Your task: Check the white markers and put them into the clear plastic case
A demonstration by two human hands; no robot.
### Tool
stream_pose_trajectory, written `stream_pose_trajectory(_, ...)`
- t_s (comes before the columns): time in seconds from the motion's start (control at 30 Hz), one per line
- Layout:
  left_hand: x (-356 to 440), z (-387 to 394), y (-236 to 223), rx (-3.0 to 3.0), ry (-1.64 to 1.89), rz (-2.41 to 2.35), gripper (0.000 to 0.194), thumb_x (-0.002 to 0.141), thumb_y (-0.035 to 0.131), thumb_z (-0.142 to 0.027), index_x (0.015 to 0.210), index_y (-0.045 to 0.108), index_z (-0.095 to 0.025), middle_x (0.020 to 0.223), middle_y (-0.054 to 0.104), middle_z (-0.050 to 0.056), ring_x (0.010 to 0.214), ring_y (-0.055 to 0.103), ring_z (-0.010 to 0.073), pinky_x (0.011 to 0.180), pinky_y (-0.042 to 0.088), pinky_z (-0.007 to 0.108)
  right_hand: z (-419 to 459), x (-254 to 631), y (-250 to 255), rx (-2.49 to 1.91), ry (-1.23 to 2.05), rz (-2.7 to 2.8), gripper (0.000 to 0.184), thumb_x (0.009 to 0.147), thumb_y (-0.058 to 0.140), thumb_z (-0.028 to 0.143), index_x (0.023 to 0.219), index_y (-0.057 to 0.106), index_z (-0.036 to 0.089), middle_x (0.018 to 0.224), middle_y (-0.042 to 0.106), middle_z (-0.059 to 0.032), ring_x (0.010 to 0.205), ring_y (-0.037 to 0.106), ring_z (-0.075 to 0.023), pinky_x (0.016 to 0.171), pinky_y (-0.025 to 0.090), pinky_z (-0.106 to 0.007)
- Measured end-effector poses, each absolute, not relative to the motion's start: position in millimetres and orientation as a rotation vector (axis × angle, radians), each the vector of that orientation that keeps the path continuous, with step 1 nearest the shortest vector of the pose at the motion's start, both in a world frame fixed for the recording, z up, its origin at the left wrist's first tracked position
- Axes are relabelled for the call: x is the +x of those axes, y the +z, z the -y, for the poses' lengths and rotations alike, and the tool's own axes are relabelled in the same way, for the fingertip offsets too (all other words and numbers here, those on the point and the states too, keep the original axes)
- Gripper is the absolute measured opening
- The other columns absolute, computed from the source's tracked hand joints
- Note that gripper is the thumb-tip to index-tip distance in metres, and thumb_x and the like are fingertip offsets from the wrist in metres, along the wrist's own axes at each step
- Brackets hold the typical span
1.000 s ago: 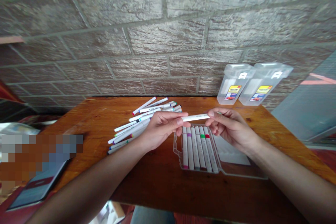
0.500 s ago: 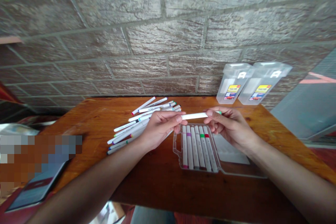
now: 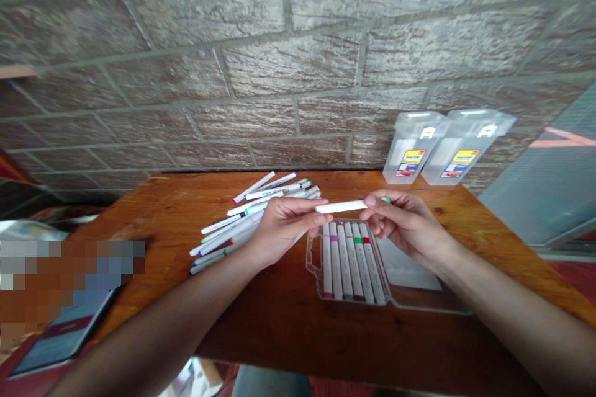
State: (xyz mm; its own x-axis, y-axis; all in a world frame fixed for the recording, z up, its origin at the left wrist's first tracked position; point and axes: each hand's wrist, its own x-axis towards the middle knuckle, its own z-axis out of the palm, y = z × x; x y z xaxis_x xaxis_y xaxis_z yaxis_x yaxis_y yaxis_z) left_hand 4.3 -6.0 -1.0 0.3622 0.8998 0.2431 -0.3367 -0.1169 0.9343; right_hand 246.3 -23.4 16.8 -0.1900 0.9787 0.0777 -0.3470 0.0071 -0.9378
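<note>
A white marker (image 3: pixel 342 206) with green at its ends is held level above the table. My right hand (image 3: pixel 403 217) pinches its right end between thumb and fingers. At the left end, the thumb and forefinger of my left hand (image 3: pixel 277 226) are loosely around the marker, and its tip shows between them. Below the hands lies an open clear plastic case (image 3: pixel 321 288) with several white markers (image 3: pixel 347 267) side by side in it, some with purple, green or red bands. A loose pile of white markers (image 3: pixel 233 229) with coloured ends lies beside and behind my left hand.
Two clear plastic boxes (image 3: pixel 405 136) with yellow labels stand at the back right against the stone-patterned wall (image 3: pixel 261 118). A white sheet (image 3: pixel 410 270) lies by the case's opened lid. A tablet-like device (image 3: pixel 60 338) is at the left, beside the wooden table (image 3: pixel 261 335).
The marker has shifted slightly left and its left end now shows. My left thumb has moved down off that end, loosening the grip. The case and pile are unchanged.
</note>
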Motion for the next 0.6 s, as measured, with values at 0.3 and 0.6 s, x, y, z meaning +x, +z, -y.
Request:
stream_pose_trajectory(0.3,7.9,6.7,5.3,1.112,1.136,-0.594,0.028,0.080,0.091,-0.038,0.095,0.088,-0.015,0.085,0.083,0.016,0.058,0.061,0.0093,0.060,0.048,0.024,23.6,245.4,12.0,-0.793,1.267,1.192,0.020,0.080,0.093,0.036,0.090,0.085,0.021,0.075,0.081,-0.0021,0.046,0.064,-0.0074,0.043,0.052,-0.016)
stream_pose_trajectory(0.6,2.3,8.0,4.3,1.107,1.067,-0.472,0.028,0.080,0.092,-0.032,0.105,0.087,-0.020,0.088,0.084,0.013,0.061,0.064,0.0098,0.062,0.049,0.024,22.3,246.3,18.0,-0.813,1.520,1.071,0.026,0.069,0.099,0.036,0.080,0.083,0.019,0.074,0.082,-0.0030,0.045,0.065,-0.0078,0.042,0.054,-0.015)
